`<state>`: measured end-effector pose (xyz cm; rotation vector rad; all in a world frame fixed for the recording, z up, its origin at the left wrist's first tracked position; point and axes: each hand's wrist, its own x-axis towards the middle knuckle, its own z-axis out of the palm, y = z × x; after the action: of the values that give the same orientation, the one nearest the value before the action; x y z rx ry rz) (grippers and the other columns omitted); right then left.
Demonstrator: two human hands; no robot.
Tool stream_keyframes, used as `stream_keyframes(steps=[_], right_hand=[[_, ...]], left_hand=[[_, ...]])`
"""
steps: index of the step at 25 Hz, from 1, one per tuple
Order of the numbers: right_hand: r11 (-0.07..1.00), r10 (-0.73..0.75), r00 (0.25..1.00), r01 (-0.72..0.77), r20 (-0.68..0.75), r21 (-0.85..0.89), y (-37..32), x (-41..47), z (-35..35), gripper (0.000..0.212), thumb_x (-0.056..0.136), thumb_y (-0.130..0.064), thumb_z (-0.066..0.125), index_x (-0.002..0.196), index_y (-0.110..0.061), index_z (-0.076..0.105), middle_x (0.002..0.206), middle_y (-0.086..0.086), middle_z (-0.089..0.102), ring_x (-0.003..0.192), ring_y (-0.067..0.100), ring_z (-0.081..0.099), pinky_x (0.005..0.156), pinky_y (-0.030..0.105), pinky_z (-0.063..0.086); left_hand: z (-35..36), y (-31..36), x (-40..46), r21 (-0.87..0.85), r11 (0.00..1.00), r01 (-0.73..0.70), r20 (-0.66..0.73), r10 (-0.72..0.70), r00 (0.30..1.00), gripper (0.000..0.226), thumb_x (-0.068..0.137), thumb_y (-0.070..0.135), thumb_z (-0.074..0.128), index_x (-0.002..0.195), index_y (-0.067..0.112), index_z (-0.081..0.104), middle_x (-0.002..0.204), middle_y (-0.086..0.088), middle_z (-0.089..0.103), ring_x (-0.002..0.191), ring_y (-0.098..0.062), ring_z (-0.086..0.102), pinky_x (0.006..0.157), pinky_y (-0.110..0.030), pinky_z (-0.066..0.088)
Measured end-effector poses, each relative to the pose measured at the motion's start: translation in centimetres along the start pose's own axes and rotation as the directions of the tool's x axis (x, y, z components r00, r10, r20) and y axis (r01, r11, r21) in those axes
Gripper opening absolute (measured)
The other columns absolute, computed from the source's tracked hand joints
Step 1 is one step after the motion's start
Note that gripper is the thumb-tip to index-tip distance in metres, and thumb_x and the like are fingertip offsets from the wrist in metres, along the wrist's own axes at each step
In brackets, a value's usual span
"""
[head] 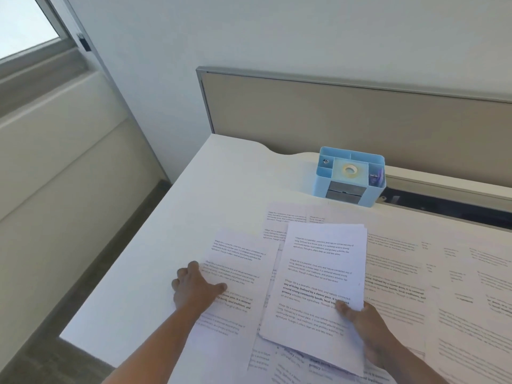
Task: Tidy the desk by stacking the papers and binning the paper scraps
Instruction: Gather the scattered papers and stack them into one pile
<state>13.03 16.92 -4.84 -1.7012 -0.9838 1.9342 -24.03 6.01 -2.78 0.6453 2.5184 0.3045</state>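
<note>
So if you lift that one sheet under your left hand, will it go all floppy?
Probably floppy: the single sheet looks thin and lies flat on the desk. It likely slides easily on that smooth top under the left hand, and seems very light.

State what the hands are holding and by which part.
The right hand grips the paper stack at its right edge. The left hand rests on a loose sheet.
</note>
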Motion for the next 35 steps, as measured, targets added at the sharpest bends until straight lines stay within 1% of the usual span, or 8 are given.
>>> stream_keyframes(steps=[4, 7, 10, 16, 19, 24, 30, 35], right_hand=[[0.999, 0.019, 0.998, -0.022, 0.062, 0.047, -0.9, -1.1, -0.3, 0.024, 0.099, -0.016, 0.067, 0.121, -0.005, 0.07, 0.112, 0.014, 0.078, 0.104, 0.037, 0.074, 0.089, 0.054, 0.059], [0.998, 0.032, 0.997, -0.035, 0.072, 0.052, -1.2, -1.4, -0.2, 0.026, 0.1, -0.015, 0.065, 0.123, -0.003, 0.068, 0.115, 0.017, 0.077, 0.106, 0.04, 0.073, 0.094, 0.06, 0.056], [0.998, 0.031, 0.998, -0.034, 0.064, 0.047, -1.2, -1.5, -0.2, 0.028, 0.1, -0.016, 0.066, 0.125, -0.004, 0.067, 0.115, 0.016, 0.077, 0.106, 0.039, 0.073, 0.096, 0.062, 0.055], [0.999, 0.019, 0.998, -0.022, 0.067, 0.036, -1.5, -2.2, 0.2, 0.03, 0.099, -0.018, 0.067, 0.127, -0.005, 0.067, 0.115, 0.013, 0.077, 0.104, 0.037, 0.074, 0.096, 0.061, 0.055], [0.998, -0.007, 0.992, -0.001, 0.123, 0.063, -1.7, -2.7, 0.3, 0.033, 0.098, -0.019, 0.067, 0.129, -0.005, 0.066, 0.119, 0.015, 0.076, 0.107, 0.038, 0.074, 0.097, 0.061, 0.055], [0.99, -0.021, 0.987, -0.002, 0.157, 0.14, -1.8, -3.6, 1.0, 0.041, 0.096, -0.028, 0.069, 0.13, -0.006, 0.064, 0.121, 0.021, 0.074, 0.109, 0.044, 0.072, 0.096, 0.064, 0.054], [0.994, 0.011, 0.994, -0.023, 0.109, 0.111, -2.7, -4.7, 1.9, 0.041, 0.087, -0.075, 0.048, 0.111, -0.044, 0.06, 0.09, -0.031, 0.075, 0.078, -0.007, 0.073, 0.058, 0.022, 0.06], [0.99, -0.093, 0.969, 0.065, 0.23, 0.125, -2.9, -5.2, 3.1, 0.072, 0.083, -0.079, 0.055, 0.137, -0.032, 0.061, 0.132, -0.005, 0.071, 0.122, 0.021, 0.068, 0.101, 0.049, 0.057]], left_hand=[[-1.0, 0.0, 1.5, -0.036, 0.998, 0.046, 0.076, -0.043, 0.996, 0.079, 0.058, 0.052, 0.095, 0.115, 0.021, 0.05, 0.114, 0.001, 0.058, 0.113, -0.028, 0.057, 0.084, -0.04, 0.05], [-1.9, 0.4, 1.8, -0.133, 0.991, -0.021, 0.124, 0.038, 0.992, 0.035, 0.078, 0.036, 0.086, 0.095, 0.018, 0.061, 0.099, -0.002, 0.071, 0.091, -0.024, 0.067, 0.082, -0.043, 0.059], [-4.0, 1.2, 2.0, -0.341, 0.932, -0.12, 0.152, 0.18, 0.972, 0.008, 0.097, 0.018, 0.069, 0.102, 0.014, 0.064, 0.103, -0.006, 0.075, 0.085, -0.023, 0.07, 0.081, -0.042, 0.059], [-8.9, 3.5, 1.2, -0.754, 0.656, 0.017, 0.403, 0.443, 0.801, 0.033, 0.095, 0.011, 0.072, 0.127, 0.008, 0.066, 0.118, -0.014, 0.077, 0.107, -0.039, 0.074, 0.096, -0.056, 0.058], [-6.4, 5.2, -0.5, -0.751, 0.66, 0.032, 0.462, 0.49, 0.739, 0.034, 0.095, 0.01, 0.072, 0.128, 0.007, 0.067, 0.122, -0.015, 0.075, 0.112, -0.038, 0.073, 0.099, -0.055, 0.057], [-0.5, 7.6, -3.3, -0.665, 0.746, -0.029, 0.439, 0.422, 0.793, 0.025, 0.093, 0.007, 0.076, 0.116, 0.01, 0.068, 0.106, -0.005, 0.081, 0.094, -0.027, 0.079, 0.087, -0.049, 0.063], [1.0, 8.5, -4.2, -0.608, 0.784, -0.121, 0.413, 0.443, 0.795, 0.042, 0.096, 0.022, 0.074, 0.132, 0.028, 0.054, 0.116, 0.009, 0.075, 0.1, -0.014, 0.075, 0.084, -0.036, 0.063], [2.1, 8.3, -5.3, -0.785, 0.611, 0.106, 0.478, 0.488, 0.73, 0.05, 0.101, 0.016, 0.067, 0.142, 0.033, 0.045, 0.131, 0.001, 0.071, 0.113, -0.025, 0.073, 0.094, -0.05, 0.061]])
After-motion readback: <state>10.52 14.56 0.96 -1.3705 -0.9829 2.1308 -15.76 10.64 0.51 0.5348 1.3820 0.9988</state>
